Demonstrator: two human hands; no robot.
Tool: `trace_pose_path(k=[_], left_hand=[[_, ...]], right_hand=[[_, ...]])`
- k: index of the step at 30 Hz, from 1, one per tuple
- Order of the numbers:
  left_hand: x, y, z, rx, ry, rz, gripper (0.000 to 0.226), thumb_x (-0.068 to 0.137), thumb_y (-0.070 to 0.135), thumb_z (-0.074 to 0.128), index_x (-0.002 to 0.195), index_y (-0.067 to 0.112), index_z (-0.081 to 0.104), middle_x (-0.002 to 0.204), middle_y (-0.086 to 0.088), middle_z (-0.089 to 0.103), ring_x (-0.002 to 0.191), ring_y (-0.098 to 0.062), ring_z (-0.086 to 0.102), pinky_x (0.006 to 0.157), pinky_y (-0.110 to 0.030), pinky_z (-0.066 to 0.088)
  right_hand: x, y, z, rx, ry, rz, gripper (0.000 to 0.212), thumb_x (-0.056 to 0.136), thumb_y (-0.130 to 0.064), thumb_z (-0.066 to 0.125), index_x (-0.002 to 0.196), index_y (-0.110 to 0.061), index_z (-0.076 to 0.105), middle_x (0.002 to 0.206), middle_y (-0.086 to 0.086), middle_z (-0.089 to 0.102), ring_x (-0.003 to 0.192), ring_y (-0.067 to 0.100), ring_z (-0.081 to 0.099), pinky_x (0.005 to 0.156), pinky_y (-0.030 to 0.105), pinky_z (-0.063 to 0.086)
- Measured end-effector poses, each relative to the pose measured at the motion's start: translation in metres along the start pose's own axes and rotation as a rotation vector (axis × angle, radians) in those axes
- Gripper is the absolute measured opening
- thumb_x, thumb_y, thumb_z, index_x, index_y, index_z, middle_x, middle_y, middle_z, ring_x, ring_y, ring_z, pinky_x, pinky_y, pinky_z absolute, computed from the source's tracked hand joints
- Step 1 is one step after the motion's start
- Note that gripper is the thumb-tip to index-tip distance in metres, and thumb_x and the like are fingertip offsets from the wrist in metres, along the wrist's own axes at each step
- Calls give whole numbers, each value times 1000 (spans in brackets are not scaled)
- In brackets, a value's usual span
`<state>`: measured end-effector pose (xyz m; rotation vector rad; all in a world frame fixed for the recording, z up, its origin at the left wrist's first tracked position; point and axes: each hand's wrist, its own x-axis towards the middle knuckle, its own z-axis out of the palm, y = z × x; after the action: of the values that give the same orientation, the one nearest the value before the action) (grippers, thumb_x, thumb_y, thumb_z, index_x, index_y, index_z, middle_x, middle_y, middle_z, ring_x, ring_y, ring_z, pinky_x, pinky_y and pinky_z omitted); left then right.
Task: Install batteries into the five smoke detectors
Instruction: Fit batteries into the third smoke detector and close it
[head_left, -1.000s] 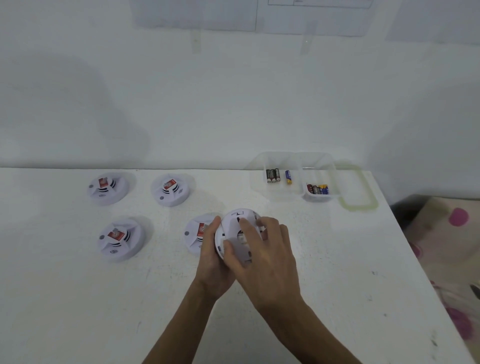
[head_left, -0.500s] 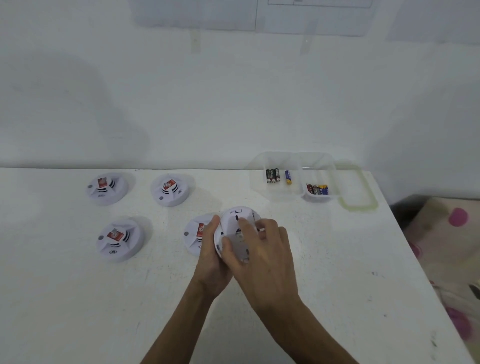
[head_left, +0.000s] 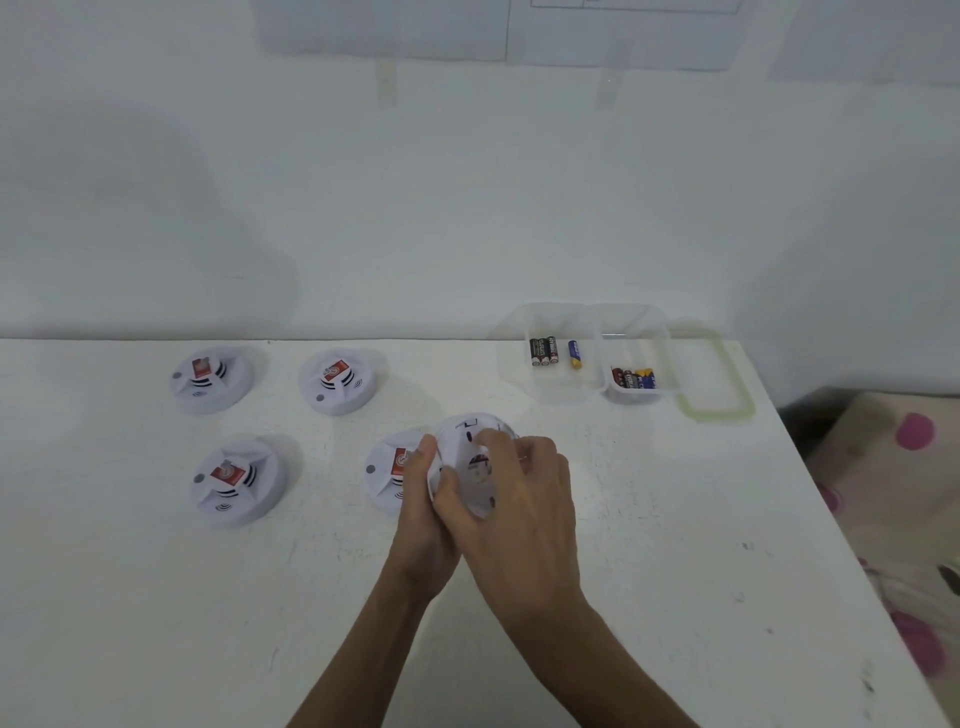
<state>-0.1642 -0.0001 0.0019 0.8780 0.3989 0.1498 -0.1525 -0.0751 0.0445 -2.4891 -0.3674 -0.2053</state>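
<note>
I hold one white smoke detector (head_left: 467, 436) tilted up, its back side facing me, above the middle of the table. My left hand (head_left: 423, 499) grips its left rim and underside. My right hand (head_left: 514, 499) covers its right half, fingers pressing on the back near the battery bay. Four more detectors lie face up with red labels: two at the back (head_left: 210, 379) (head_left: 337, 382), one at front left (head_left: 236, 480), and one (head_left: 387, 467) partly hidden behind my left hand. Batteries (head_left: 543, 352) lie in a clear box (head_left: 550, 395).
A second clear compartment (head_left: 636, 397) to the right holds more batteries (head_left: 634, 378). A green-rimmed lid (head_left: 719, 410) lies beside it near the table's right edge. The white wall stands close behind the table. Patterned fabric shows beyond the right edge.
My right hand's fingers have shifted slightly on the detector's back, and the detector has turned a little in my hands. Everything else on the table is unchanged.
</note>
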Motion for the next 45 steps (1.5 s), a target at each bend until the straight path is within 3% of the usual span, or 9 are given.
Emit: trace_pose_path(k=[8,11,18,28,33,38,40,42,45], left_hand=[[1,1,-2,62,27,37,70,75,65,55,124,15,57,112,-17,66,101,-29,66,79,-37,56],[2,1,-3,94,38,61,95,59,74,67,131,13,52,119,-20,63,106,-33,63,85,-43,54],[5,1,-3,82,22,79,100,54,76,68,129,11,52,115,-18,65,102,-30,65,80,-37,56],[8,3,-6,198,20,130,74,72,69,58,123,14,57,111,-15,68,101,-31,66,80,-40,56],[11,2,-6,213,-32,78,41,85,56,44,109,26,58,92,6,75,92,-14,70,67,-22,56],[10,9,-2,131,-78,-3,67,67,70,59,115,23,55,98,2,73,90,-13,70,71,-25,58],[5,10,0,214,-59,85,29,93,36,52,114,16,55,95,-3,69,82,-9,71,64,-21,56],[4,14,2,302,-87,147,27,100,10,33,112,13,57,92,-1,69,83,-8,70,64,-19,55],[10,19,1,357,-67,153,19,98,18,45,111,19,59,93,6,73,98,-21,67,69,-25,57]], right_hand=[[6,4,-15,77,-168,9,58,84,-63,48,127,-25,38,117,-4,43,105,9,41,82,17,42],[8,2,-16,104,-212,62,58,84,-63,49,126,-26,36,118,-6,41,106,8,40,88,19,44],[9,-3,-19,154,-234,119,59,83,-63,49,125,-25,34,120,-6,41,109,9,41,94,23,45],[8,1,-17,221,-244,159,56,84,-63,48,124,-26,36,119,-7,42,108,8,44,92,22,47],[4,8,-15,252,-151,77,91,66,-90,16,128,-29,43,121,-4,47,107,11,50,88,24,51],[5,23,-12,336,-184,51,67,80,-73,34,132,-32,45,130,-9,47,112,8,50,92,29,52],[8,27,-11,389,-260,95,65,81,-70,46,135,-32,42,133,-12,47,115,9,51,97,35,50],[11,30,-12,403,-337,141,73,76,-65,53,139,-31,39,137,-12,46,118,8,50,99,34,48],[16,34,-18,510,-347,134,70,73,-62,54,136,-31,43,126,-16,52,105,2,57,81,17,53]])
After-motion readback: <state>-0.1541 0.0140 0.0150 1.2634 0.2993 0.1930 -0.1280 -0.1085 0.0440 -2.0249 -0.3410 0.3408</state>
